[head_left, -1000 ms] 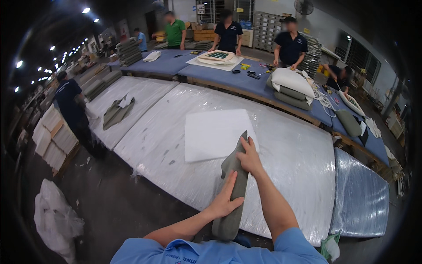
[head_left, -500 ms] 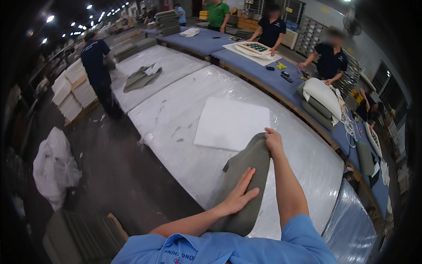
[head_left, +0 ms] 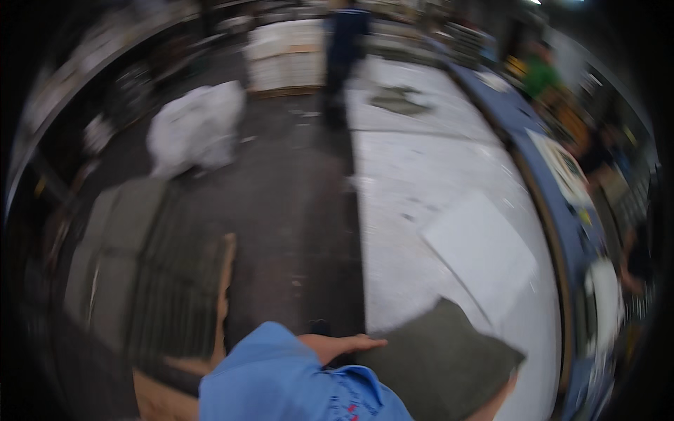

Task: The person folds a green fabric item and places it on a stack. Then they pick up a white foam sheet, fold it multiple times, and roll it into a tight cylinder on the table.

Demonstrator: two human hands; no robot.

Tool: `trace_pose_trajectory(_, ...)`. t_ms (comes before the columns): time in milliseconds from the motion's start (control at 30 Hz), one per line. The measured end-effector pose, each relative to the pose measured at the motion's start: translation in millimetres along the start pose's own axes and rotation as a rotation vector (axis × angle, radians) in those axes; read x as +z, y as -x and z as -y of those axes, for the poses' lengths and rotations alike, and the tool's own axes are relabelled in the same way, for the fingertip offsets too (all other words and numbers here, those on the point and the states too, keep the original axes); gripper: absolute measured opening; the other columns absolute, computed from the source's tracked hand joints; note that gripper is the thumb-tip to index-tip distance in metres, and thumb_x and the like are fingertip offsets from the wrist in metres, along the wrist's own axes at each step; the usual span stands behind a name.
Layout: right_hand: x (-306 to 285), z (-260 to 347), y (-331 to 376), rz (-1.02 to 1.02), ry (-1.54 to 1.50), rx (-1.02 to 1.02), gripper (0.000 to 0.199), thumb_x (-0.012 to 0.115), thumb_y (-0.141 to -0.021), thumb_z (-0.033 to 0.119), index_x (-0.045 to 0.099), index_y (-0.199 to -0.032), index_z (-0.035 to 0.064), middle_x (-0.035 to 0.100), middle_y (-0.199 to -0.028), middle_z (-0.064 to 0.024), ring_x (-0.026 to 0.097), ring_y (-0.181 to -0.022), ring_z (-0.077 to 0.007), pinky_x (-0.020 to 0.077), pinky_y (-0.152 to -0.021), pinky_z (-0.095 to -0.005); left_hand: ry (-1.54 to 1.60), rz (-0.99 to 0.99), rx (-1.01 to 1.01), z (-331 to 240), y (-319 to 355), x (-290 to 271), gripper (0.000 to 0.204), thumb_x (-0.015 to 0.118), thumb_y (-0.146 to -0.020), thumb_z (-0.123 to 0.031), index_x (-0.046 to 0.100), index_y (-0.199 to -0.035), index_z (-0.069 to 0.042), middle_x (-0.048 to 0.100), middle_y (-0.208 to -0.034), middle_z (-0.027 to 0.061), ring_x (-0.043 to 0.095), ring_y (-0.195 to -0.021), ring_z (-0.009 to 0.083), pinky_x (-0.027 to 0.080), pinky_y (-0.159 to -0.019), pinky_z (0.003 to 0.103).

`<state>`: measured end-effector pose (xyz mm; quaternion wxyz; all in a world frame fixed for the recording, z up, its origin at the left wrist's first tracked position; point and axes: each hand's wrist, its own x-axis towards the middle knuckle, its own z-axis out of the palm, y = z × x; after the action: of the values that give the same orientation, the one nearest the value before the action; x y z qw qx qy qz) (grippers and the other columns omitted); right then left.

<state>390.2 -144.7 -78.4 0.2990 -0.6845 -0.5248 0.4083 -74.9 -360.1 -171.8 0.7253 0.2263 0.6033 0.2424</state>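
An olive-green cushion [head_left: 439,365], squarish with pointed corners, is at the bottom right, over the near end of the plastic-wrapped surface. At its left edge my left hand [head_left: 365,342] holds it, the fingers partly hidden and blurred. My right hand [head_left: 510,387] is at the cushion's right corner; only a strip of it shows, since the cushion covers its fingers. Just beyond the cushion lies a flat white foam sheet [head_left: 481,249].
Left of me stand stacked olive cushions [head_left: 119,245] with brown cardboard [head_left: 228,281]. Farther off are a white plastic bundle [head_left: 196,130], a pale stack [head_left: 286,56] and a person in dark clothes [head_left: 345,59]. A blue-topped table [head_left: 523,137] runs along the right.
The view has swung left and is blurred. The cushion has turned and spread flatter between my hands. My left hand has moved from its top face to its left edge.
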Motion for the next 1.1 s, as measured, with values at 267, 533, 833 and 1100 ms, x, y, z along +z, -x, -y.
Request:
trace_pose_trajectory(267,197.5,96.6,54.5,0.256,-0.026,-0.034,0.066,0.061,-0.094,0.046,0.05,-0.145,0.0055,0.059,-0.136,-0.0192,0.06,-0.122,-0.0343,0.0493,-0.102,-0.049,-0.135,-0.232,0.054,-17.3,19.4,-31.2,0.099,0.076,-0.076,-0.068,0.059,-0.135,0.009,0.059,-0.138,0.0245,0.058,-0.126,0.0363,0.048,-0.102,0.044)
trace_pose_trajectory(533,280.0,174.2,101.0,0.437,-0.107,-0.19,0.074,0.065,-0.092,0.049,0.043,-0.15,0.008,0.052,-0.143,-0.0212,0.058,-0.126,-0.0362,0.0498,-0.101,-0.0527,-0.201,-0.354,0.163,-34.9,55.0,-45.6,0.095,0.08,-0.076,-0.06,0.059,-0.131,0.014,0.062,-0.133,0.0286,0.062,-0.122,0.0383,0.049,-0.1,0.044)
trace_pose_trajectory(833,361.9,227.8,167.6,0.591,-0.177,-0.243,0.084,0.069,-0.089,0.052,0.036,-0.154,0.0107,0.045,-0.15,-0.0233,0.055,-0.13,-0.0385,0.0504,-0.1,-0.0568,0.202,-0.678,0.207,61.8,142.6,-129.4,0.094,0.078,-0.077,-0.062,0.058,-0.132,0.012,0.062,-0.133,0.0268,0.059,-0.125,0.0368,0.048,-0.101,0.044)
trace_pose_trajectory(1100,438.8,270.8,229.9,0.699,-0.31,-0.28,0.094,0.073,-0.087,0.055,0.029,-0.159,0.0132,0.039,-0.157,-0.0253,0.053,-0.133,-0.0404,0.0509,-0.099,-0.0604,0.46,-0.953,0.803,46.6,313.1,-298.5,0.078,0.08,-0.087,-0.043,0.05,-0.145,0.0,0.057,-0.141,0.0137,0.053,-0.13,0.0244,0.045,-0.107,0.04)
